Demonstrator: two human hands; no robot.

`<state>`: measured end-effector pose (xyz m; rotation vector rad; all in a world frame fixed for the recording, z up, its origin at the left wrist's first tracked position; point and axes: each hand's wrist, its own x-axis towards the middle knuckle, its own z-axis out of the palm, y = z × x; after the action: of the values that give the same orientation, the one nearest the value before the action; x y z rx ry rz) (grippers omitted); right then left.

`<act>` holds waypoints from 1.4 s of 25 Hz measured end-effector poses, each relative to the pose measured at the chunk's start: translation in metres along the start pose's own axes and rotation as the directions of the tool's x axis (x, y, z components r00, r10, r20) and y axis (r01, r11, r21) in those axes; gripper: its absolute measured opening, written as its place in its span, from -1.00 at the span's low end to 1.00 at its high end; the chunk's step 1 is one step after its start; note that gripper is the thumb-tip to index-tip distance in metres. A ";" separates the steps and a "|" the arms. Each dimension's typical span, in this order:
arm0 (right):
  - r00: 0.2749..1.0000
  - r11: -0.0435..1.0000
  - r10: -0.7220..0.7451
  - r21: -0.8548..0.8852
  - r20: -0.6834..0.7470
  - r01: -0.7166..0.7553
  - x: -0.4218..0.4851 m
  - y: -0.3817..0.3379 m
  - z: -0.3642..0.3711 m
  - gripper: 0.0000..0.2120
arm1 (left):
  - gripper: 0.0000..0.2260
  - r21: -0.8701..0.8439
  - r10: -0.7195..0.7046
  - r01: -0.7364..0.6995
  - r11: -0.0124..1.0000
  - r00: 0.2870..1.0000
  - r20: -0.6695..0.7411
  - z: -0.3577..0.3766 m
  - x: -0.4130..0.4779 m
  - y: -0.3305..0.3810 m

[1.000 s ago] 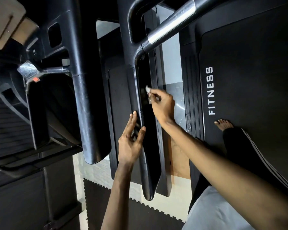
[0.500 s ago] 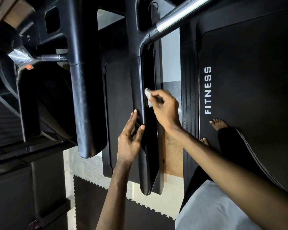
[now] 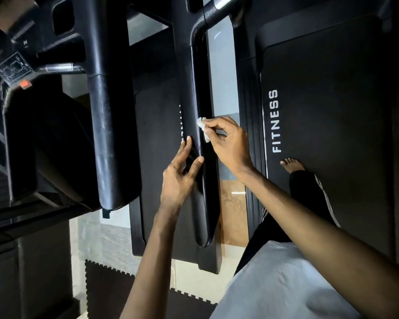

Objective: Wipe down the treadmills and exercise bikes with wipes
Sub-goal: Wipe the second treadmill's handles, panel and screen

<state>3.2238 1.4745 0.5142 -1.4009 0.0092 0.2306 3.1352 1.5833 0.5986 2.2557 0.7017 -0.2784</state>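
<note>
Pinching a white wipe against the black handrail, right hand; left hand straight-fingered, apparently touching it.

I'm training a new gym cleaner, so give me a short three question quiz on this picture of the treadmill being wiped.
1. Multiple choice: the white wipe is pressed against A) the floor mat, B) the black handrail, C) a bike seat.
2. True or false: the left hand grips a second wipe.
3. Fill in the blank: the word printed on the treadmill belt is ____.

Key
1. B. The right hand pinches the white wipe against the rail.
2. False. Its fingers lie straight on the black handrail and hold nothing.
3. FITNESS.
</note>
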 end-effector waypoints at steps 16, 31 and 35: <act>0.970 0.963 0.215 -0.141 -0.114 -0.230 -0.004 0.053 0.009 -0.86 | -0.47 -0.019 -0.004 0.004 1.000 1.000 -0.002 0.001 -0.001 -0.005; 0.988 0.980 -0.153 -0.124 0.013 0.154 0.012 0.001 0.001 -0.86 | -0.48 0.017 -0.115 0.115 0.993 0.993 0.001 0.011 -0.046 -0.014; 0.963 0.953 -0.241 -0.158 0.120 0.258 -0.001 0.003 -0.004 -0.81 | -0.47 0.004 -0.124 0.124 0.992 0.992 0.007 0.007 -0.043 -0.016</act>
<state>3.2228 1.4708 0.5107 -1.5452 -0.2758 0.0914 3.0903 1.5706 0.6011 2.2172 0.8399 -0.3477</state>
